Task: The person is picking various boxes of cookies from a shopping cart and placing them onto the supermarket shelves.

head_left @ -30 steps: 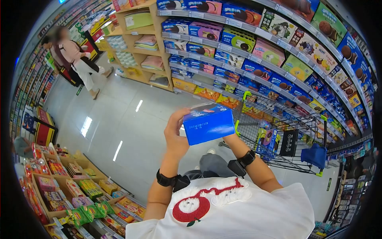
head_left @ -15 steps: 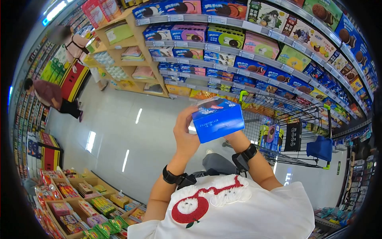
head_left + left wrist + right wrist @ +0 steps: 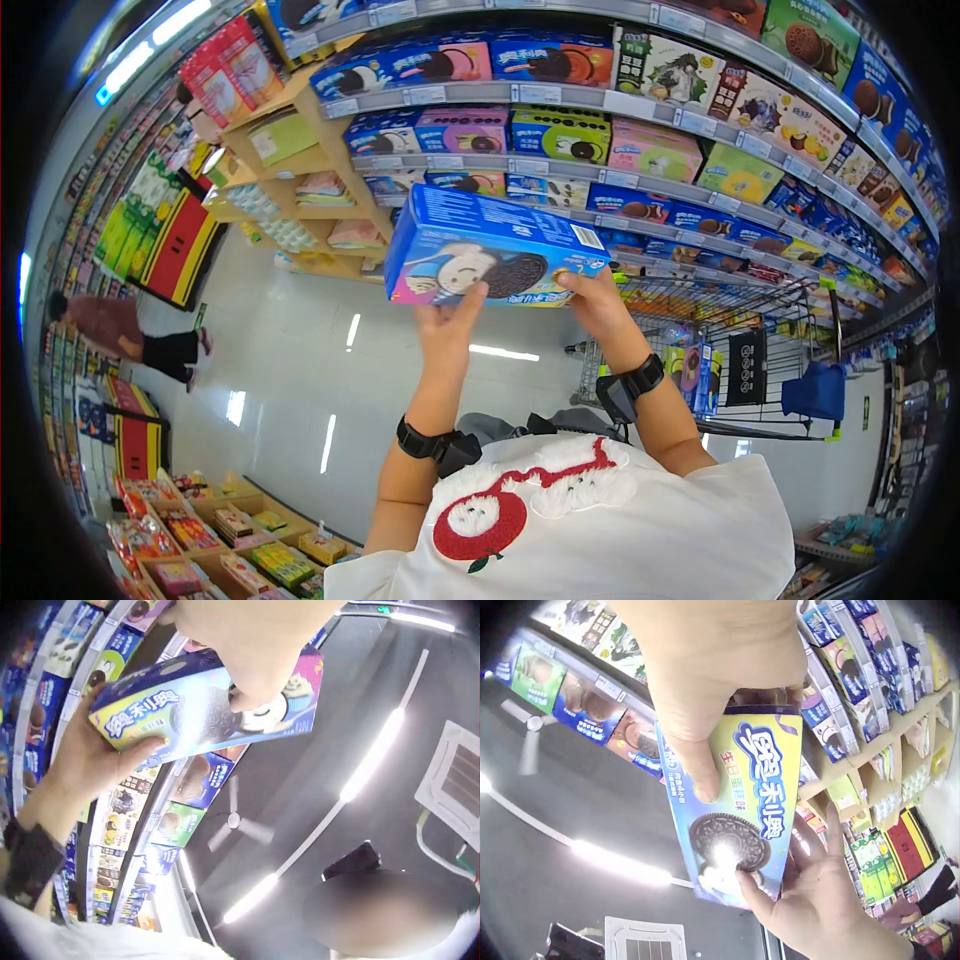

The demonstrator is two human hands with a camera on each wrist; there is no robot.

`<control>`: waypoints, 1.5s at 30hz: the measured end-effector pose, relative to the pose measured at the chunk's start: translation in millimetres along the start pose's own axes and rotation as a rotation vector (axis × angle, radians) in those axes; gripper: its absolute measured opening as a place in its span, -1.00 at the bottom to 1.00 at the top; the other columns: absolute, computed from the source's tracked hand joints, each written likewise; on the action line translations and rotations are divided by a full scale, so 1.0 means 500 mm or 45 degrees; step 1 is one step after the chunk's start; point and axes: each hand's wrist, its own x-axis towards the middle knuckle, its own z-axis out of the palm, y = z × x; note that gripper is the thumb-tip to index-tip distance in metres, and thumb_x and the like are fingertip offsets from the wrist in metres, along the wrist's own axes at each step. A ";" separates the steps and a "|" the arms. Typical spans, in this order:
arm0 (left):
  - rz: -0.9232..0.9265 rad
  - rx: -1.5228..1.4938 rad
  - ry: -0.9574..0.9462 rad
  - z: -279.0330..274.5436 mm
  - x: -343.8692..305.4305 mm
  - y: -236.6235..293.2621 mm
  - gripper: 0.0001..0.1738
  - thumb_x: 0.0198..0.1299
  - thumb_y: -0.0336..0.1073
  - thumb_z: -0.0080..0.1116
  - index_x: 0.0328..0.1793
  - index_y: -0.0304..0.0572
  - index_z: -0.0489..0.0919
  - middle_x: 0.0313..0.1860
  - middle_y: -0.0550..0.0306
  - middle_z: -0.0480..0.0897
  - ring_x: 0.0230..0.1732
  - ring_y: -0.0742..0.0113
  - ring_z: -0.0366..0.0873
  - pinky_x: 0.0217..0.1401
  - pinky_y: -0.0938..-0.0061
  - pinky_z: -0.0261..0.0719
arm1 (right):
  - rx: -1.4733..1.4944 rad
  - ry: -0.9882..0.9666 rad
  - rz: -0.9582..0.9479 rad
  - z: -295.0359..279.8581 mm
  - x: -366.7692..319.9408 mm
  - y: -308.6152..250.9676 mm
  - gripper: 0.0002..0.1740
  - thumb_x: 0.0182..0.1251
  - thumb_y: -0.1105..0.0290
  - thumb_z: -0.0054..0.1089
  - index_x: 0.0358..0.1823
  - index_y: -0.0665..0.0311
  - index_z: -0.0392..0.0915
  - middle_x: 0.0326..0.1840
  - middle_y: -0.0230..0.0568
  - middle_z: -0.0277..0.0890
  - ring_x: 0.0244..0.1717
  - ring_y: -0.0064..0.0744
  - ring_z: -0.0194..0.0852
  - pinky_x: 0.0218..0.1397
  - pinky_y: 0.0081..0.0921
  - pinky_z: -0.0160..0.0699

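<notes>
A blue cookie box [image 3: 480, 255] with a cartoon figure and a dark sandwich cookie on its front is held up at head height, lying lengthwise. My left hand [image 3: 447, 330] holds its lower edge near the middle, thumb on the printed face. My right hand [image 3: 597, 300] grips the box's right end. In the left wrist view the box [image 3: 187, 705] runs across the top with my left hand [image 3: 255, 645] over it. In the right wrist view my right hand [image 3: 712, 667] clasps the box [image 3: 742, 810] from above, thumb on the front.
Long shelves [image 3: 650, 110] packed with cookie boxes run along the right. A wire shopping cart [image 3: 740, 330] holding a few boxes stands right of me. A wooden shelf unit [image 3: 300, 170] is ahead left, low snack bins [image 3: 220, 540] at bottom left, and a person [image 3: 120, 335] bends down in the aisle.
The box has gone up and turned from its end facing me to its front lying lengthwise. My view has tilted upward toward the shelves.
</notes>
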 end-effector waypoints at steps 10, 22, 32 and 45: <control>0.042 -0.188 -0.250 -0.091 0.174 0.010 -0.28 0.05 -0.55 0.17 0.37 -0.27 0.17 0.17 -0.02 0.36 0.21 0.28 0.32 0.26 0.41 0.32 | 0.033 0.470 0.009 0.034 0.055 -0.003 -0.62 0.24 0.27 0.18 0.00 0.33 0.41 -0.10 -0.18 0.55 -0.14 -0.33 0.61 -0.14 -0.41 0.66; 0.502 0.210 -1.022 -0.155 0.272 0.155 0.11 -0.31 -0.20 0.46 0.41 -0.24 0.07 0.08 -0.10 0.47 0.12 0.14 0.45 0.20 0.32 0.38 | 0.043 -0.082 0.146 0.083 0.106 0.110 -0.39 0.04 0.59 0.29 0.18 0.25 0.33 0.01 -0.29 0.48 0.14 -0.23 0.42 0.31 0.00 0.30; 0.124 -0.201 -0.806 -0.178 0.313 0.075 0.23 -0.11 0.12 0.40 0.51 0.00 -0.22 0.41 0.03 0.08 0.33 0.18 0.21 0.34 0.27 0.27 | -0.134 0.240 -0.476 0.130 0.112 0.066 -0.18 -0.18 0.73 0.35 0.19 0.11 0.25 -0.04 -0.40 0.41 0.00 -0.48 0.42 0.07 -0.49 0.46; -0.871 -0.949 -0.915 -0.170 0.302 0.019 -0.23 0.31 0.29 -0.37 0.35 -0.22 0.23 0.20 -0.09 0.45 0.17 0.02 0.47 0.08 0.11 0.55 | -1.394 0.518 -1.227 0.187 0.062 -0.043 -0.33 -0.10 0.36 0.48 0.09 0.07 0.32 0.34 0.09 0.16 0.32 -0.10 0.22 0.32 -0.32 0.23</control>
